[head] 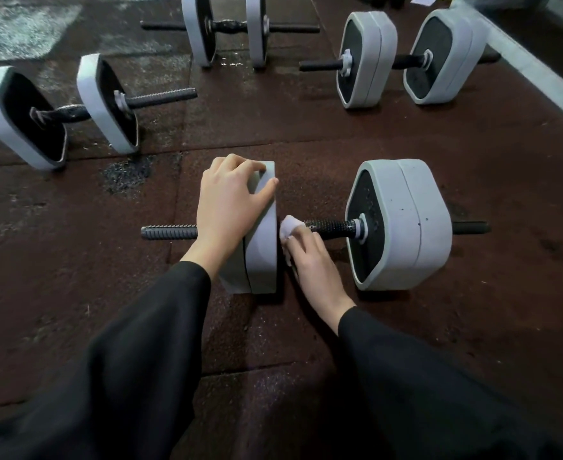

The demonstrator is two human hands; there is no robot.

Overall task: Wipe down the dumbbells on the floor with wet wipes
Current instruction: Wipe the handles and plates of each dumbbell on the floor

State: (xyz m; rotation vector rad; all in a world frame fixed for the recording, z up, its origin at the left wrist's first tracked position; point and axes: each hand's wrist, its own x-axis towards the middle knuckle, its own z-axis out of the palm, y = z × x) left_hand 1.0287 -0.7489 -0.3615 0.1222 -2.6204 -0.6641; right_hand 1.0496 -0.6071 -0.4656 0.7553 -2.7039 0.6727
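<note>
— Wiping is under way on the nearest dumbbell (306,227), which lies on the floor (74,293). A wet wipe (290,229) is pinched by the right hand (313,263) against the handle (333,225), just beside the left weight (263,234). That weight is gripped from above by the left hand (230,200).

— What could go wrong?

— The dumbbell could be rolled if the steadying grip is eased, and fingers might be caught against the weight. The narrow gap there may be missed.

— And around it?

— Three more dumbbells (57,107) (230,28) (406,58) are set farther off, well apart; nothing is seen blocking the way.
</note>
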